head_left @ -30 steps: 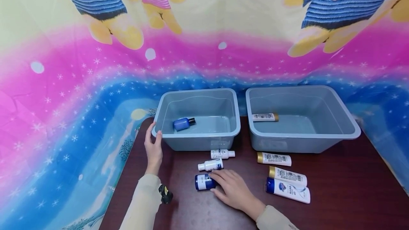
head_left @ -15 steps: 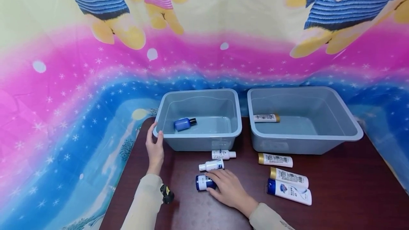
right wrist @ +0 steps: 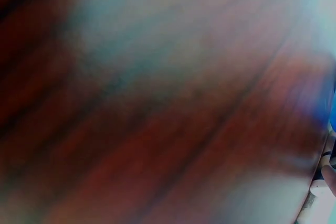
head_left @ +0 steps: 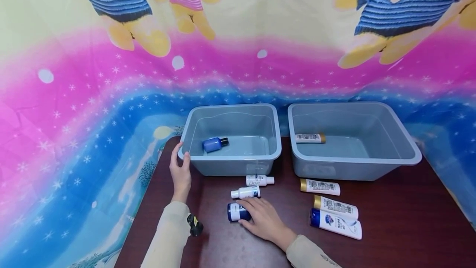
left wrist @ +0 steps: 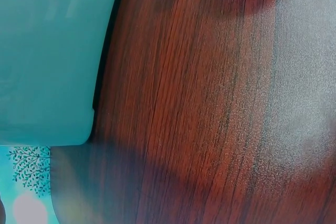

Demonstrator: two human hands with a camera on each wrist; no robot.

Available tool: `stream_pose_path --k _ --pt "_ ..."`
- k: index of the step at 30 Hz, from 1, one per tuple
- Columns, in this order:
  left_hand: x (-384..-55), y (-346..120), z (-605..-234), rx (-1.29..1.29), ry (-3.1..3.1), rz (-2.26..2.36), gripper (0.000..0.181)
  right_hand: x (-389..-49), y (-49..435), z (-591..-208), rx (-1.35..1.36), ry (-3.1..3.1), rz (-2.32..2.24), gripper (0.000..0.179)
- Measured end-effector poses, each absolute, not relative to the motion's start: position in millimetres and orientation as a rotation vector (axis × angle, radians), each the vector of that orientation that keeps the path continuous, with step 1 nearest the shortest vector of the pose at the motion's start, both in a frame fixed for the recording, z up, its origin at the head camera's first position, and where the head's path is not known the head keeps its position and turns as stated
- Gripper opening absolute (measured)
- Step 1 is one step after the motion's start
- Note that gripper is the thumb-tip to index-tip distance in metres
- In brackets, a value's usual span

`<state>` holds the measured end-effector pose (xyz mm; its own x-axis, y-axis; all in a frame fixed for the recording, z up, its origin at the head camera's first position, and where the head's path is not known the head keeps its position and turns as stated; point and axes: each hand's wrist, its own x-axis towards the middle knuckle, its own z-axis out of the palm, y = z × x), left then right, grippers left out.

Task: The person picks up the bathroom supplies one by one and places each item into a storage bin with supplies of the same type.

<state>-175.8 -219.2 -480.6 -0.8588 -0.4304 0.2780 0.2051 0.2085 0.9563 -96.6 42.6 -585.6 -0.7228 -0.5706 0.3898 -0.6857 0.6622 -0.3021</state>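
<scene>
In the head view my left hand (head_left: 180,177) holds the front left corner of the left grey plastic bin (head_left: 227,158), thumb at the front and fingers along the side. My right hand (head_left: 265,221) grips a small dark blue bottle (head_left: 235,212) with a white label, lying on the table; the hand covers its right end. Just beyond it lie a white bottle (head_left: 245,192) and a white Dove bottle (head_left: 259,180). Inside the left bin lies a blue bottle (head_left: 213,144) with a black cap. Neither wrist view clearly shows a grip.
A second grey bin (head_left: 353,160) stands at the right, with a gold-capped white bottle (head_left: 309,137) inside. Before it lie two gold-capped bottles, one nearer the bin (head_left: 322,187), and a blue-capped white bottle (head_left: 339,223). A patterned cloth (head_left: 238,65) hangs behind the dark wooden table (head_left: 215,247).
My right hand has slid slightly left, farther over the dark blue bottle, and its thumb has come against the near side. The left hand stays at the bin corner.
</scene>
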Motion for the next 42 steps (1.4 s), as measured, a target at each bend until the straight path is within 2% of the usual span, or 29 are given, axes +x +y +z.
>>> stream_pose_path --k 42 --pt "-179.6 -224.6 -483.1 0.198 -1.918 -1.803 0.042 -97.4 37.5 -577.4 0.919 -2.547 0.863 0.052"
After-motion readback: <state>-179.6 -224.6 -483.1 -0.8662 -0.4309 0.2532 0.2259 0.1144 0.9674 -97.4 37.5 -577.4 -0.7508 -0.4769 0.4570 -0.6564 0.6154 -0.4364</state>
